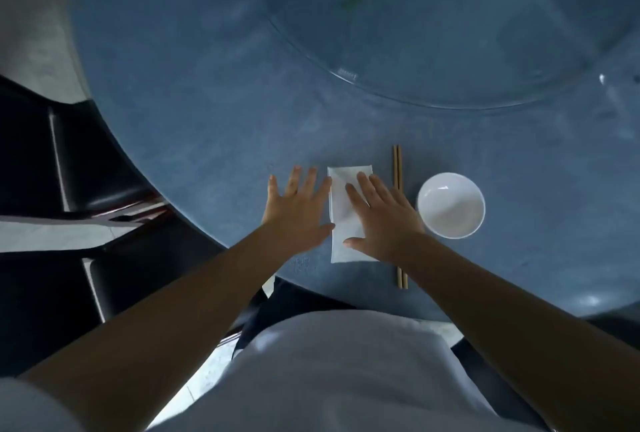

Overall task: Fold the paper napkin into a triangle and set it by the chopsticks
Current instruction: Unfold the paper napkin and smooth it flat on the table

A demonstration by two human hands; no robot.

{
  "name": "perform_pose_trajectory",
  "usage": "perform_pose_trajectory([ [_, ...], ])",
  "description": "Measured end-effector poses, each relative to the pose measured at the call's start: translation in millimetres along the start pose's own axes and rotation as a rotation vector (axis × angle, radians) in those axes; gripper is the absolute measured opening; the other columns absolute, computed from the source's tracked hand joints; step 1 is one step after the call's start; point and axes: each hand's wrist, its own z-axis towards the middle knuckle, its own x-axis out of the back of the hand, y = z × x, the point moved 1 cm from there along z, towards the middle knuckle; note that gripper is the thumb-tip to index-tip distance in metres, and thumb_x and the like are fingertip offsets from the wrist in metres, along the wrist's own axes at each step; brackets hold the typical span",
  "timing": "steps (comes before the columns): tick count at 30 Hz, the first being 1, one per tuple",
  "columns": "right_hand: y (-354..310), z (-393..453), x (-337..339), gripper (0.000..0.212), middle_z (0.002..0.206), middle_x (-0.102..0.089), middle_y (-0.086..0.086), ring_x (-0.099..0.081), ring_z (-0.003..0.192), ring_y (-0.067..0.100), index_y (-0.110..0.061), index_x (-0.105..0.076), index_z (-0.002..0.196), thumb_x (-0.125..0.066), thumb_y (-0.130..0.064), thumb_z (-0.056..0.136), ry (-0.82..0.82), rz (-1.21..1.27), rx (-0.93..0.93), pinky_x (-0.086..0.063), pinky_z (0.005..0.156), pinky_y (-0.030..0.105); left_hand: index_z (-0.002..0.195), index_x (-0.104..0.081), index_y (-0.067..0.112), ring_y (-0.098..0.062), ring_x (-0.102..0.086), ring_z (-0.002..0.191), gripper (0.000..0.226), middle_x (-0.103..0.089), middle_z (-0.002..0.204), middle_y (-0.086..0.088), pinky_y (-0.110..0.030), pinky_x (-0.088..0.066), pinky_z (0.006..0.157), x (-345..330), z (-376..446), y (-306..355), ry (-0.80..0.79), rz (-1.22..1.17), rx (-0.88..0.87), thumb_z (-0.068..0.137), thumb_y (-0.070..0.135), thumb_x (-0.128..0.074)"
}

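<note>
Table: round, blue top (194, 92)
Bowl: white, empty (451, 205)
Turntable: clear glass (450, 50), centre of table
Chairs: dark seats (93, 168), left

From my seat at the controls I see two bare forearms running up from the lower corners of the frame, no sleeves, watch, bracelet or rings on either. The left hand (298, 209) and right hand (384, 220), at centre frame, carry no gloves and their nails look short and plain. Along the bottom centre sits a pale grey-white garment (346, 372), smooth cloth with soft folds, with dark clothing just above it.
</note>
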Motion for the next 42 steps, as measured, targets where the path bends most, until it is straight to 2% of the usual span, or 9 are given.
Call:
perform_pose_trajectory([
  [6, -1.2, 2.7, -16.1, 0.099, 0.162, 0.005, 0.006, 0.004, 0.147, 0.024, -0.023, -0.004, 0.152, -0.055, -0.065, 0.079, -0.024, 0.011, -0.002, -0.01, 0.117, 0.047, 0.152, 0.001, 0.025, -0.035, 0.008, 0.148, 0.084, 0.008, 0.163, -0.008, -0.064, -0.01, 0.113, -21.5, 3.0, -5.7, -0.042, -0.071, -0.003, 0.088, 0.067, -0.033],
  [14, -0.3, 3.3, -22.7, 0.095, 0.162, 0.005, 0.005, 0.004, 0.147, 0.024, -0.024, -0.005, 0.152, -0.055, -0.063, 0.08, -0.037, 0.032, 0.0, -0.009, 0.117, 0.049, 0.149, -0.02, 0.025, -0.029, 0.001, 0.147, 0.075, -0.008, 0.161, -0.007, -0.061, -0.009, 0.114, -33.1, 4.2, -2.0, 0.113, -0.252, 0.076, 0.088, 0.062, -0.044],
  [20, -0.4, 3.5, -21.9, 0.095, 0.162, 0.005, 0.006, 0.003, 0.147, 0.025, -0.025, -0.007, 0.152, -0.055, -0.063, 0.08, -0.057, 0.021, 0.002, -0.013, 0.115, 0.052, 0.144, -0.027, 0.033, -0.028, 0.005, 0.147, 0.074, -0.002, 0.161, -0.01, -0.055, -0.001, 0.116, -41.4, 5.3, -3.8, 0.151, -0.423, 0.13, 0.082, 0.061, -0.055],
  [23, -1.8, 1.2, -18.7, 0.09, 0.16, -0.008, 0.009, -0.009, 0.145, 0.029, -0.023, -0.021, 0.149, -0.058, -0.062, 0.078, -0.011, 0.04, -0.011, -0.019, 0.113, 0.051, 0.143, -0.028, 0.035, -0.028, 0.005, 0.147, 0.075, -0.002, 0.161, -0.01, -0.053, -0.002, 0.116, -41.4, 5.9, -5.1, 0.163, -0.438, 0.147, 0.08, 0.062, -0.058],
  [26, -7.5, -0.4, -17.3, 0.059, 0.124, -0.053, 0.007, -0.05, 0.113, 0.031, -0.018, -0.054, 0.116, -0.06, -0.06, 0.074, 0.177, 0.07, -0.01, -0.042, 0.088, 0.043, 0.143, -0.029, 0.035, -0.03, 0.003, 0.147, 0.075, -0.004, 0.161, -0.011, -0.055, -0.005, 0.116, -41.2, 6.6, -4.5, 0.166, -0.438, 0.148, 0.08, 0.062, -0.058],
  [28, -14.2, 0.5, -19.0, 0.046, 0.094, -0.059, -0.001, -0.058, 0.088, 0.025, -0.023, -0.053, 0.092, -0.055, -0.065, 0.075, 0.145, 0.145, -0.06, -0.044, 0.071, 0.035, 0.142, -0.03, 0.035, -0.03, 0.002, 0.147, 0.075, -0.005, 0.161, -0.011, -0.056, -0.006, 0.116, -41.3, 6.8, -4.9, 0.167, -0.446, 0.15, 0.079, 0.063, -0.058],
  [31, -26.2, 3.0, -28.0, 0.043, 0.076, -0.056, -0.012, -0.058, 0.074, 0.017, -0.03, -0.044, 0.078, -0.047, -0.073, 0.075, -0.032, 0.23, -0.12, -0.042, 0.064, 0.031, 0.142, -0.031, 0.035, -0.031, 0.001, 0.147, 0.075, -0.006, 0.16, -0.011, -0.055, -0.005, 0.116, -41.9, 6.9, -4.8, 0.176, -0.452, 0.15, 0.078, 0.065, -0.057],
  [36, -32.2, 4.1, -36.7, 0.031, 0.06, -0.044, -0.011, -0.049, 0.061, 0.016, -0.029, -0.044, 0.073, -0.046, -0.058, 0.083, -0.026, 0.22, -0.133, -0.034, 0.056, 0.027, 0.142, -0.03, 0.036, -0.03, 0.001, 0.147, 0.075, -0.006, 0.16, -0.01, -0.054, -0.004, 0.115, -42.8, 7.5, -4.9, 0.179, -0.453, 0.144, 0.078, 0.064, -0.059],
  [42, -24.7, 7.1, -33.9, 0.019, 0.071, -0.048, -0.004, -0.049, 0.066, 0.019, -0.026, -0.049, 0.08, -0.041, -0.039, 0.091, -0.092, 0.274, -0.131, -0.037, 0.06, 0.028, 0.143, -0.029, 0.035, -0.03, 0.002, 0.148, 0.076, -0.005, 0.16, -0.011, -0.054, -0.004, 0.115, -44.1, 7.4, -6.9, 0.179, -0.449, 0.128, 0.08, 0.064, -0.06],
])
